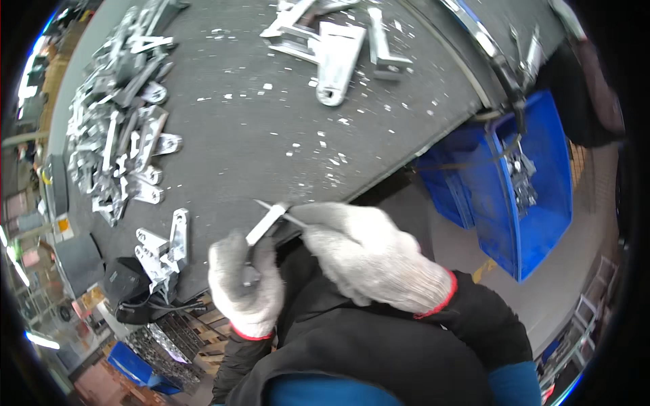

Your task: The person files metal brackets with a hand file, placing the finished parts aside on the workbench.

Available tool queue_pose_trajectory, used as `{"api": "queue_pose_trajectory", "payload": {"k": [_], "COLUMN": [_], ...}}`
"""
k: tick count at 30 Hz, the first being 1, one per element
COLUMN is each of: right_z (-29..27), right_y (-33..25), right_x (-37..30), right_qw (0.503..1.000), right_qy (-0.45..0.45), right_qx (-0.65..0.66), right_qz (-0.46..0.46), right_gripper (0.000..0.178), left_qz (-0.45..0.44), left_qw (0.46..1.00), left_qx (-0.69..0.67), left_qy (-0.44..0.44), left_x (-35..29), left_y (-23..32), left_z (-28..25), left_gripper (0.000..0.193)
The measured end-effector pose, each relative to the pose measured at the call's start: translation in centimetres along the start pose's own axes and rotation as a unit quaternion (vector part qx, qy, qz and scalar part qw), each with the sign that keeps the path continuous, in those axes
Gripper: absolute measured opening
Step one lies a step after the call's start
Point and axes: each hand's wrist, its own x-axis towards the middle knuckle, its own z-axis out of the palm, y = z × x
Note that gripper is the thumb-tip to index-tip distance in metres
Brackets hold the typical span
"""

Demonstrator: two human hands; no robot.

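My left hand (233,287), in a whitish knitted glove with a red cuff, is closed around a silvery metal bracket (265,227). One flat arm of the bracket sticks up past the fingers, and the palm hides part of the rest. My right hand (372,254), gloved the same way, grips a thin pointed metal tool (293,219), perhaps a file; its handle is hidden in the glove. The tool crosses the bracket's upper end, its tip showing beyond on the left. Both hands are over the near edge of the dark table (237,135).
A long heap of metal brackets (112,135) lines the table's left side. A smaller group of brackets (169,250) lies at the near left, more brackets (338,61) at the far middle. Pale chips litter the surface. Blue bins (494,243) stand right of the table; another person (589,88) is beyond.
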Motion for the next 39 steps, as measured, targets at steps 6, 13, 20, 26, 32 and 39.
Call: {"api": "queue_pose_trajectory", "payload": {"k": [6,13,20,26,32,39], "right_z": [0.6,-2.0,-2.5,-2.1,-2.2,-2.6], "right_y": [2.3,-1.7,-1.3,-2.5,-2.0,-2.6], "right_x": [1.0,-3.2,0.5,3.3,4.0,4.1], "right_qw": [0.710,0.866,0.798,0.760,0.719,0.707], "right_qy": [0.181,0.156,0.158,0.189,0.201,0.179], "right_qx": [-0.575,-0.399,-0.452,-0.474,-0.557,-0.541], "right_qz": [-0.364,-0.258,-0.367,-0.403,-0.364,-0.419], "right_gripper": [0.044,0.040,0.041,0.041,0.046,0.052], "left_qz": [-0.031,-0.263,-0.411,-0.232,-0.308,-0.387], "left_qw": [0.995,0.952,0.855,0.792,0.833,0.847], "left_qx": [0.085,0.097,0.280,0.557,0.442,0.354], "left_qy": [-0.035,0.120,0.146,-0.092,-0.125,-0.080], "left_x": [1.2,3.8,5.1,7.0,13.8,15.1], "left_y": [2.0,-0.5,-8.0,-7.9,-12.1,-10.0], "left_z": [-0.2,-4.6,-12.8,-16.9,-12.0,-12.5], "left_gripper": [0.055,0.052,0.051,0.048,0.040,0.034]}}
